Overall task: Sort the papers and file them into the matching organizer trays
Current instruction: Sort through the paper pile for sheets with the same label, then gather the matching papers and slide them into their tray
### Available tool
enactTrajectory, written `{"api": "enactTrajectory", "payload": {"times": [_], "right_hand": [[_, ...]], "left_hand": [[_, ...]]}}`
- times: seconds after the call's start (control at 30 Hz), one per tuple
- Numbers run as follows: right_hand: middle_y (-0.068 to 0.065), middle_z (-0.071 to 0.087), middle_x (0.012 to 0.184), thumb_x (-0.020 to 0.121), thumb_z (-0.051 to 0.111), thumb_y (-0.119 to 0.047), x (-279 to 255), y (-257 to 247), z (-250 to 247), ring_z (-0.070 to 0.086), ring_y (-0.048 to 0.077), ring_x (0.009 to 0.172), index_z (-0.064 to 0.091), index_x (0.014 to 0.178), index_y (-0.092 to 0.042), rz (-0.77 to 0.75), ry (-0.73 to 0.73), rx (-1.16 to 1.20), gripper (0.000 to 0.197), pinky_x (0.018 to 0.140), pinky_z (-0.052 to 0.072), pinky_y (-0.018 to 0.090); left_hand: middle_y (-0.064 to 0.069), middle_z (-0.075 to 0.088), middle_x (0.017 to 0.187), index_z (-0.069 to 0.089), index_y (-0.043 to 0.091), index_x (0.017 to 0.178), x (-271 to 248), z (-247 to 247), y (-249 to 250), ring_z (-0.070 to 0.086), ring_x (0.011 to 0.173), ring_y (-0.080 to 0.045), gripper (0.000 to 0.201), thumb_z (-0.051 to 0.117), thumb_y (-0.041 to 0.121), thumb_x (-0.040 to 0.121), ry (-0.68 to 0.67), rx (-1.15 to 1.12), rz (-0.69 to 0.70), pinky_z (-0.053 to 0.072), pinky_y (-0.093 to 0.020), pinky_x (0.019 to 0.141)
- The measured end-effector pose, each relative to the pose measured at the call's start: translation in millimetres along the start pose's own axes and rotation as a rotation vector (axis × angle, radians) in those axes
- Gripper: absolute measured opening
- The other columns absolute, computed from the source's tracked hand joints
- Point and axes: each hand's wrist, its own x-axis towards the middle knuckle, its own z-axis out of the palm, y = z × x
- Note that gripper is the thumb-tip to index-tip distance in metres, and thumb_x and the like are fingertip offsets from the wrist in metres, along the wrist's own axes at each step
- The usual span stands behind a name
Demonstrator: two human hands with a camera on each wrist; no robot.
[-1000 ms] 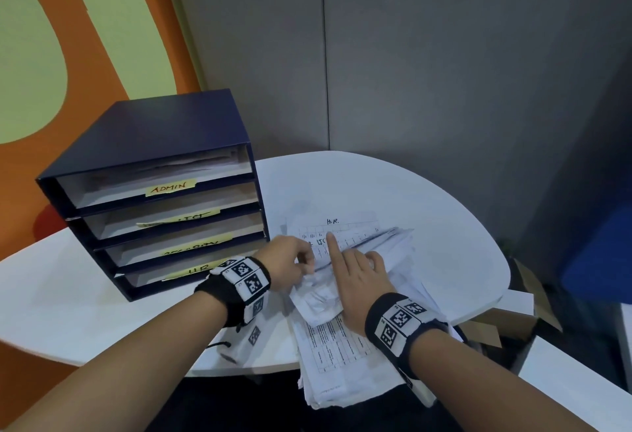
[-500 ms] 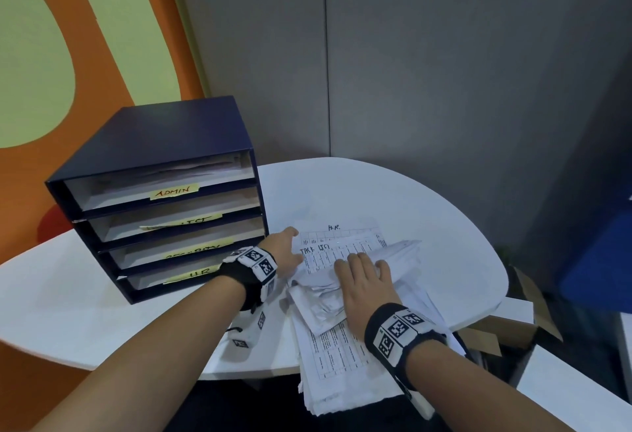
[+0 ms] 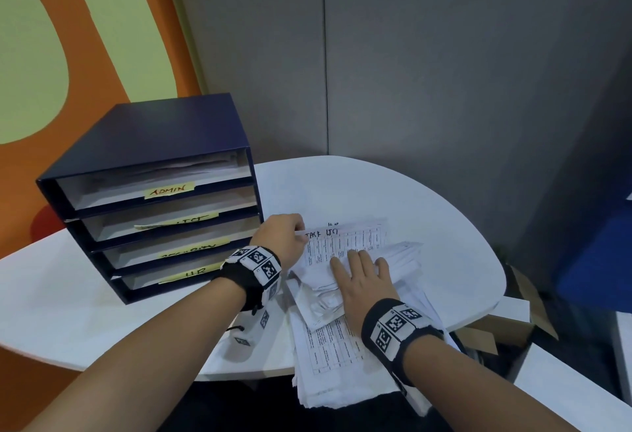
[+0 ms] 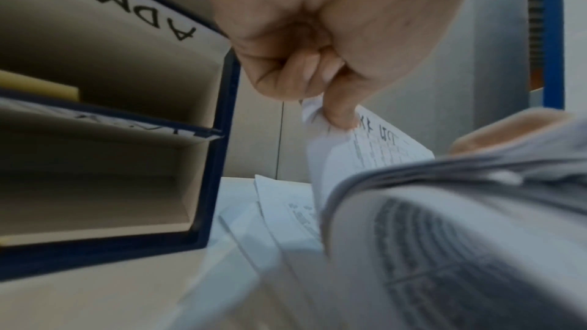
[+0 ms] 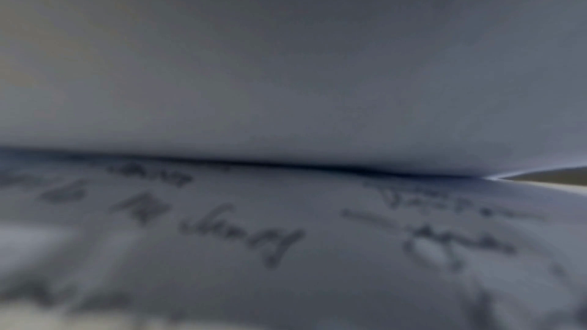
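Risk of tearing or dragging neighbouring papers off the worktop (image 3: 393, 192) edge: left hand (image 3: 282, 240) pinching sheet (image 3: 345, 241) corner beside organizer (image 3: 150, 192), right hand (image 3: 366, 281) pressing flat, fingers straight, on overhanging stack (image 3: 328, 356).

Office: labelled filing organizer (image 3: 150, 192), grey partitions (image 3: 444, 55).

1. The head view looks forward and down over both forearms at the bench (image 3: 393, 192), organizer (image 3: 150, 158) and papers (image 3: 345, 243).
2. The left wrist view sits low, close behind the left hand (image 4: 333, 34), sharing the organizer (image 4: 219, 134) and papers (image 4: 381, 149).
3. The right wrist view is pressed among blurred sheets (image 5: 286, 222).
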Motion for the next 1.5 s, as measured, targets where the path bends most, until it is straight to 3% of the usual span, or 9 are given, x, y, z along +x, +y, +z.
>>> {"api": "enactTrajectory", "payload": {"times": [0.13,0.3,0.47,0.67,0.8,0.97,1.07,1.3,1.5], "right_hand": [[0.019,0.055,0.121,0.046,0.074,-0.021,5,0,0,0.05,0.038,0.107,0.035,0.123,-0.02,0.013,-0.041,-0.014,0.086,0.09,0.025,0.051],[0.018,0.06,0.113,0.037,0.08,-0.028,9,0,6,0.055,0.038,0.1,0.04,0.118,-0.021,-0.014,-0.024,-0.029,0.091,0.087,0.026,0.049],[0.019,0.021,0.149,0.08,0.059,-0.022,8,2,4,0.023,0.038,0.135,0.016,0.146,-0.02,-0.028,-0.054,-0.063,0.078,0.105,0.014,0.054],[0.019,0.026,0.144,0.08,0.055,-0.019,11,0,2,0.026,0.036,0.13,0.016,0.144,-0.017,-0.029,-0.06,-0.089,0.076,0.104,0.019,0.052],[0.019,0.024,0.146,0.083,0.051,-0.019,12,-1,-3,0.02,0.038,0.136,0.014,0.147,-0.015,-0.017,-0.111,-0.087,0.074,0.108,0.016,0.052],[0.021,-0.006,0.157,0.084,0.055,-0.019,14,2,-21,-0.008,0.038,0.145,-0.01,0.151,-0.012,0.006,-0.145,-0.082,0.094,0.115,0.006,0.05],[0.019,-0.006,0.157,0.08,0.061,-0.02,15,9,-31,-0.004,0.035,0.146,-0.018,0.149,-0.012,0.055,-0.066,-0.032,0.105,0.115,0.009,0.048],[0.01,0.02,0.152,0.083,0.057,-0.033,14,23,-42,0.016,0.027,0.142,0.014,0.147,-0.013,0.138,0.165,0.034,0.079,0.111,0.02,0.044],[-0.002,0.056,0.114,0.094,0.037,-0.043,11,32,-52,0.056,0.021,0.1,0.045,0.12,-0.02,0.206,0.205,0.131,0.036,0.089,0.039,0.038]], "left_hand": [[0.003,0.067,0.086,0.063,0.017,0.086,-1,-6,14,0.059,0.083,-0.02,0.005,0.06,0.016,0.089,0.123,-0.147,0.025,0.05,-0.029,0.074],[0.004,0.06,0.084,0.062,0.015,0.083,-1,-19,25,0.056,0.08,-0.016,0.01,0.058,0.015,0.092,0.249,-0.204,0.075,0.039,-0.024,0.07],[0.0,0.059,0.085,0.061,0.013,0.081,4,-60,29,0.054,0.078,-0.018,0.012,0.058,0.017,0.092,0.461,-0.23,0.14,0.046,-0.03,0.073],[0.004,0.057,0.086,0.06,0.015,0.086,-1,-112,37,0.05,0.073,-0.011,0.006,0.062,0.016,0.091,0.671,-0.161,0.259,0.033,-0.01,0.062],[0.001,0.06,0.09,0.062,0.013,0.088,4,-154,39,0.051,0.08,-0.011,0.006,0.062,0.018,0.09,0.827,-0.264,0.233,0.038,-0.021,0.071],[0.004,0.058,0.088,0.061,0.015,0.086,-3,-178,38,0.048,0.08,-0.008,0.006,0.064,0.02,0.089,0.893,-0.277,0.262,0.035,-0.019,0.069],[0.004,0.058,0.088,0.06,0.015,0.086,-7,-181,33,0.049,0.08,-0.01,0.008,0.064,0.02,0.089,0.906,-0.285,0.258,0.037,-0.023,0.07],[0.002,0.061,0.089,0.062,0.015,0.089,-11,-188,18,0.052,0.08,-0.013,0.011,0.064,0.025,0.088,0.946,-0.345,0.204,0.043,-0.027,0.07],[0.006,0.058,0.086,0.06,0.018,0.086,-18,-192,11,0.051,0.078,-0.011,0.008,0.064,0.024,0.088,0.951,-0.374,0.158,0.04,-0.025,0.069]]}}
